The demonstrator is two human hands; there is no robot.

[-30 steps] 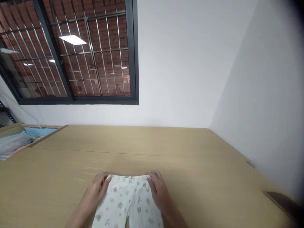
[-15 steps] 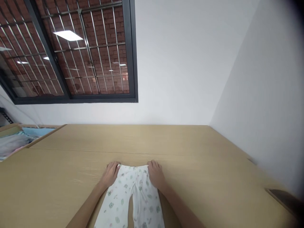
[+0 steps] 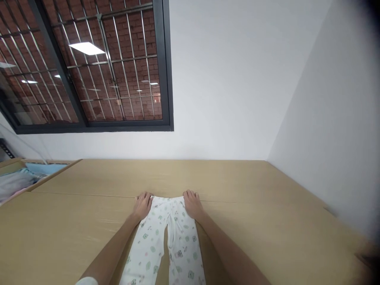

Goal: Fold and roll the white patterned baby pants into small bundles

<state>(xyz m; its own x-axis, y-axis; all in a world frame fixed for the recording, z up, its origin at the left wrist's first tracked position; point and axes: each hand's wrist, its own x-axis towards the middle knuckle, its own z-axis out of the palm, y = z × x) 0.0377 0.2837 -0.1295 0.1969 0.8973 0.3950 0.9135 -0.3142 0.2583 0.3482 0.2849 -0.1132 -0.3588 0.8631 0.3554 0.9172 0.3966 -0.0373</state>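
White children's trousers with small green and grey prints lie spread on the tan table, waistband at the far end, both legs running toward me. At the left corner of the waistband, my left hand has its fingers curled over the edge. My right hand grips the opposite corner the same way. The waistband is stretched fairly straight between the two hands. The thumbs and fingertips are partly hidden, and the lower leg ends run out of view.
The tan table top has a seam across it and reaches the white wall. At the far left an open box holds folded light-coloured cloth. A dark-framed barred window is above. Something dark and blurred lies at the lower right edge.
Both hands have moved farther from me across the table, drawing the trousers with them. More of the legs now shows. The camera view has tipped up slightly.
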